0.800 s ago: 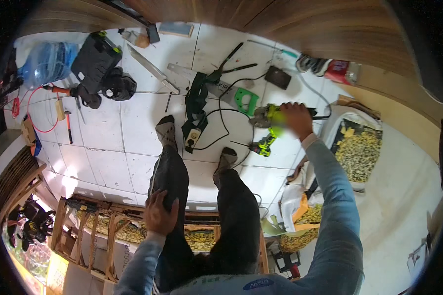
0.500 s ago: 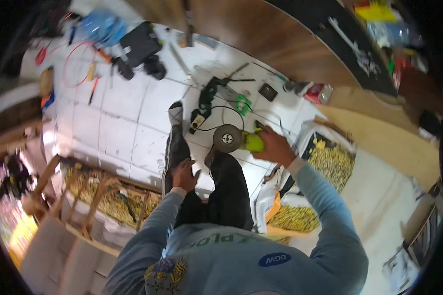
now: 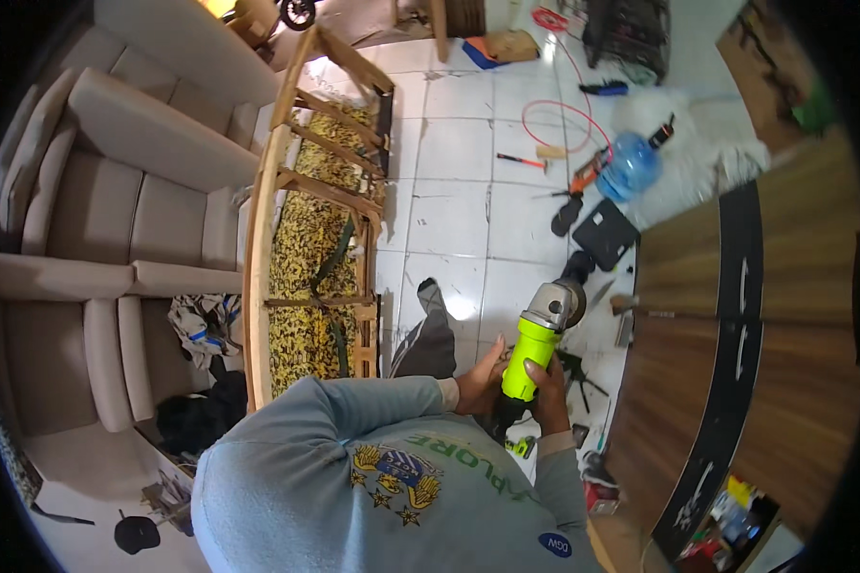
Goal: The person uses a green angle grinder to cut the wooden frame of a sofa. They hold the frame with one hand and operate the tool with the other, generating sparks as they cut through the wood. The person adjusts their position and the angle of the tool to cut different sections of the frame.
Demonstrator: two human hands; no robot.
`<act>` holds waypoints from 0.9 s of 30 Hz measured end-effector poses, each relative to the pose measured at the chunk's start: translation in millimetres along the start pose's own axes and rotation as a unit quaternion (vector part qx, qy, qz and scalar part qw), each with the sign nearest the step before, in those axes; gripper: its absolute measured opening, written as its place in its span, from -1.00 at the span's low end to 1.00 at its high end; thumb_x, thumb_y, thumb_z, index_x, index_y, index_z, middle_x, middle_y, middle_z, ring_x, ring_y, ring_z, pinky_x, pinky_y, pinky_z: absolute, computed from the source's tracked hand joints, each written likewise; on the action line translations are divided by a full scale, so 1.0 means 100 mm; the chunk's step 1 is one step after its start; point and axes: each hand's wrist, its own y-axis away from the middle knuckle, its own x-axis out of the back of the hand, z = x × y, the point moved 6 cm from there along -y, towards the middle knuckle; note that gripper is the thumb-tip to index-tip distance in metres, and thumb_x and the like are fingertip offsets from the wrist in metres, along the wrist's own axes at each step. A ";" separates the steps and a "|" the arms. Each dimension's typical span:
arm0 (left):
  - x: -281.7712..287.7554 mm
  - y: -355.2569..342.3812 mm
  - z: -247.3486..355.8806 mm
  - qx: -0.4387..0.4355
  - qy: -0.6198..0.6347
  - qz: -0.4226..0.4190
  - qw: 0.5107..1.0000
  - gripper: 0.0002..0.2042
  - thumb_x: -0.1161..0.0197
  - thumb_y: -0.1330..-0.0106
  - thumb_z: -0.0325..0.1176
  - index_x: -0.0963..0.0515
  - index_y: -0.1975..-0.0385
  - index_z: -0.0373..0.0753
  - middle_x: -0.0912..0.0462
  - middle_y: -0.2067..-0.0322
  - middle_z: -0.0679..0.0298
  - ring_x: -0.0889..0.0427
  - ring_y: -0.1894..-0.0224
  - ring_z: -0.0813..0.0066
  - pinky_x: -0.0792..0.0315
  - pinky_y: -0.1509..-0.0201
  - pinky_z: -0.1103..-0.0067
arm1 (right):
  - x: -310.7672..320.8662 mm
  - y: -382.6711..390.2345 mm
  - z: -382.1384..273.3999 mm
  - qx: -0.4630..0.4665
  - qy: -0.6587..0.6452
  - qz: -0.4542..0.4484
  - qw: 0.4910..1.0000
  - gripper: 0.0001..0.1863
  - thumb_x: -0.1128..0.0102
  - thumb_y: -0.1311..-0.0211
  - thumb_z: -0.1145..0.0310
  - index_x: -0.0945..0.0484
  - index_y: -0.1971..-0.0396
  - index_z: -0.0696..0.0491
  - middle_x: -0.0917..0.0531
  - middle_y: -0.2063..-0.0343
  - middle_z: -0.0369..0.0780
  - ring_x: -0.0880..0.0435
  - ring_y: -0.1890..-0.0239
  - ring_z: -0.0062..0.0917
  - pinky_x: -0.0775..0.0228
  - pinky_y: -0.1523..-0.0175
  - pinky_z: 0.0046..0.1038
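Note:
A bright green angle grinder (image 3: 528,358) with a grey metal head points away from me, its disc (image 3: 575,304) at the head's right side. My right hand (image 3: 548,393) is closed round the green body, its thumb lying across the top. On the other side, my left hand (image 3: 480,378) grips the lower body near the dark rear end; its thumb is raised and its other fingers are mostly hidden behind the tool. My dark-trousered leg (image 3: 424,349) stretches out over the tiles beside the grinder.
A wooden sofa frame (image 3: 258,277) with yellow-black foam stands left, beige sofas (image 3: 153,143) beyond it. A brown cabinet (image 3: 688,382) flanks the right. On the tiled floor (image 3: 449,215) lie a hammer (image 3: 523,160), a blue water bottle (image 3: 631,164), a black case (image 3: 606,235) and a red hose (image 3: 554,103).
My view has swung left. My left hand has come from my leg to the grinder, and the grinder has been turned from pointing left to pointing away from me.

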 end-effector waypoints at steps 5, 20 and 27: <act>0.59 0.13 0.96 -0.090 -0.211 -0.057 0.972 -0.22 -0.08 -0.66 0.22 -0.08 -0.69 -0.10 -0.44 -0.48 0.15 -0.43 -0.49 0.28 -0.30 -0.56 0.36 | -0.79 -1.00 -0.28 0.016 0.075 -0.045 0.996 -0.44 -0.36 -0.41 0.27 -0.51 -0.30 0.24 -0.72 -0.11 -0.08 -0.76 -0.06 -0.36 -0.63 -0.20 -0.30; 1.50 0.15 3.00 -0.300 -0.319 0.200 0.876 -0.02 -0.37 -0.55 0.00 0.21 -0.66 -0.26 -0.62 -0.23 -0.08 -0.78 -0.07 0.08 -0.66 -0.15 0.27 | -1.96 -3.43 -0.33 -0.118 0.026 0.078 0.990 -0.63 -0.41 -0.47 0.18 -0.61 -0.03 0.15 -0.74 0.27 -0.24 -0.79 0.31 -0.48 -0.71 0.19 -0.42; 1.15 0.12 3.93 -0.207 -0.258 0.216 0.919 0.10 -0.53 -0.44 -0.02 0.19 -0.75 -0.08 -0.67 0.02 0.14 -0.72 0.28 0.49 -0.67 0.22 0.49 | -2.00 -4.50 -0.47 -0.239 -0.065 0.033 0.968 -0.58 -0.27 -0.50 -0.03 -0.53 0.09 0.08 -0.69 0.34 -0.12 -0.76 0.35 -0.30 -0.77 0.22 -0.25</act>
